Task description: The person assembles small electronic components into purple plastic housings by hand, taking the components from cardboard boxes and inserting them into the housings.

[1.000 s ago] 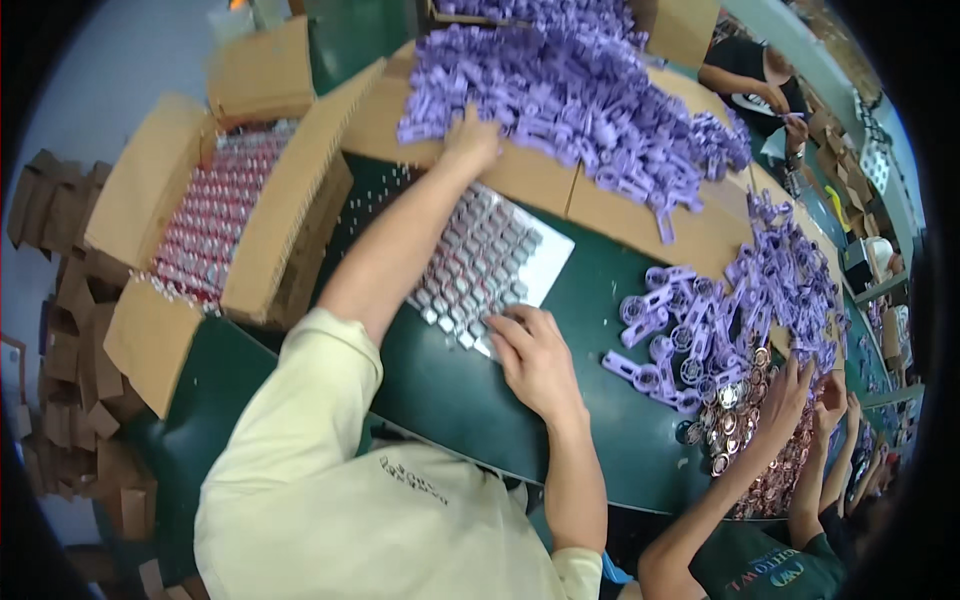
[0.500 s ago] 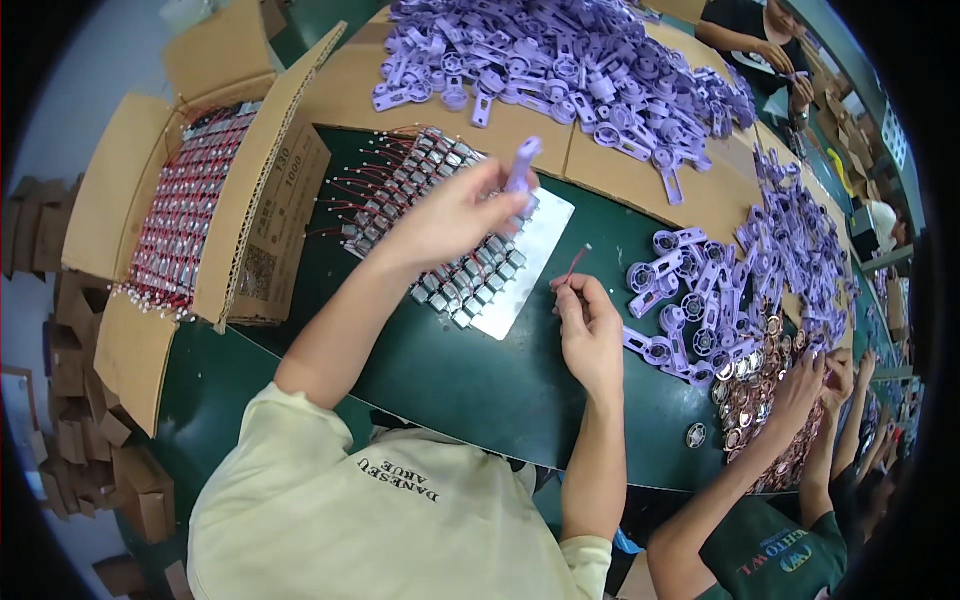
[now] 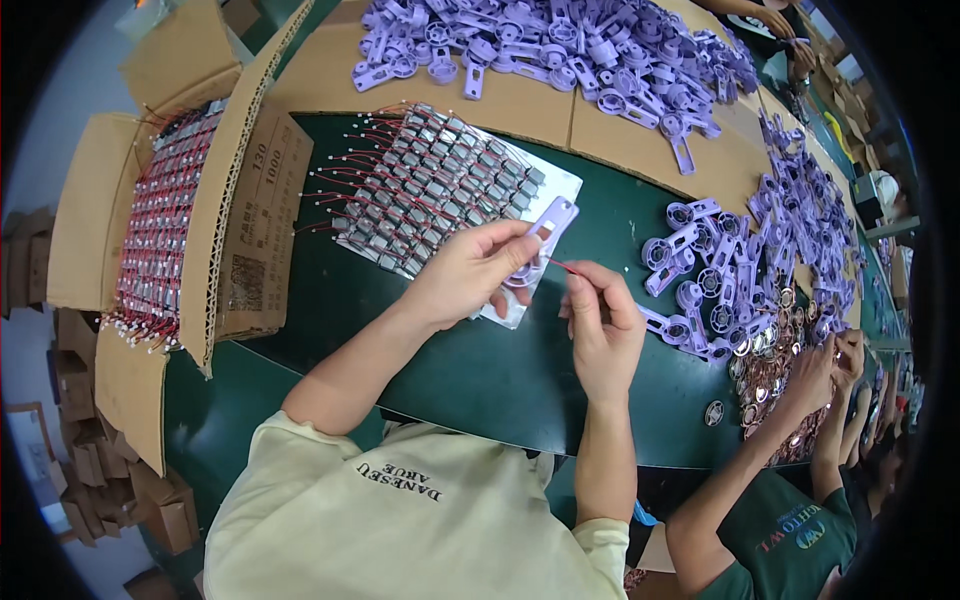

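My left hand (image 3: 462, 272) is closed around a purple plastic housing (image 3: 556, 222), whose slotted end points up and away. Beside it, my right hand (image 3: 608, 325) pinches a thin red wire (image 3: 563, 266) that stretches across to the housing. Whatever else lies inside the right fingers is hidden. Behind the left hand, rows of small silver motors (image 3: 430, 180) with red wires lie on a white board (image 3: 563, 186).
An opened cardboard box (image 3: 270, 215) packed with wired motors stands at left. Purple housings (image 3: 560, 45) are heaped on cardboard at the back, with more (image 3: 700, 265) at right. Next to copper-coloured round parts (image 3: 765, 370), a co-worker's hands (image 3: 825, 370) work on the green table (image 3: 470, 380).
My left hand has brought the purple housing down and toward my right hand. The red wire, upright before, now reaches across to the housing. The whole view has shifted slightly.
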### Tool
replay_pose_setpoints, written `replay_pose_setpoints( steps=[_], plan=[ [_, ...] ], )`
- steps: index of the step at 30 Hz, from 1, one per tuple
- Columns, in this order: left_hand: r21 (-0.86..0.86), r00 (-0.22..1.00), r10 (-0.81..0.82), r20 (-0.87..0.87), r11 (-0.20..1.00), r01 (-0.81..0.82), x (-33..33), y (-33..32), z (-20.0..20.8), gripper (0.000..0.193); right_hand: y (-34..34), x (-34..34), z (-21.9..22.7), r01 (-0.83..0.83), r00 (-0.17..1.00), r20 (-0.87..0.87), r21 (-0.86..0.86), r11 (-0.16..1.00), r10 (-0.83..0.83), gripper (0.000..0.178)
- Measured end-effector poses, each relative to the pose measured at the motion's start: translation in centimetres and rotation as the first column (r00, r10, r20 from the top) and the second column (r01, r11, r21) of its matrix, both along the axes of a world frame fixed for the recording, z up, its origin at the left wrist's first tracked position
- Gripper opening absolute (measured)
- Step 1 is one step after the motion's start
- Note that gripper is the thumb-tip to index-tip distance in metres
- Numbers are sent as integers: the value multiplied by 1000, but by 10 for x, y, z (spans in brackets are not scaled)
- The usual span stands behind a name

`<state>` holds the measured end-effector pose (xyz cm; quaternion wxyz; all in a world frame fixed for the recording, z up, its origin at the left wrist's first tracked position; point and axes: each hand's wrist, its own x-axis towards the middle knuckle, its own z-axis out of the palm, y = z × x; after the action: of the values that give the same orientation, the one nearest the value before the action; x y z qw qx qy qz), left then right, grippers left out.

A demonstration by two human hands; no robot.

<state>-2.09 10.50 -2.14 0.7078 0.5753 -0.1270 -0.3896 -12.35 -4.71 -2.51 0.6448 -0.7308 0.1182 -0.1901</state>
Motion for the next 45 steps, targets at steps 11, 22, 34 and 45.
replay_pose_setpoints(
  steps=[11, 22, 34, 45],
  plan=[
    [-200, 975, 37, -219, 976, -82, -12, -5, -9, 31, 0, 7, -2, 291, 939, 317, -521, 802, -134, 13],
    [-203, 987, 10, -163, 978, -44, -16, -11, -6, 29, 0, 7, -6, 242, 954, 276, -496, 834, -113, 15],
    [-187, 991, 128, 32, 975, -120, -15, -11, -6, 21, -7, 4, -5, 33, 997, 69, -220, 975, -18, 13],
    [-250, 943, 202, 266, 959, -135, -12, -12, -17, 24, -21, -2, 0, -237, 928, -245, 196, 952, 281, 30]
  ],
)
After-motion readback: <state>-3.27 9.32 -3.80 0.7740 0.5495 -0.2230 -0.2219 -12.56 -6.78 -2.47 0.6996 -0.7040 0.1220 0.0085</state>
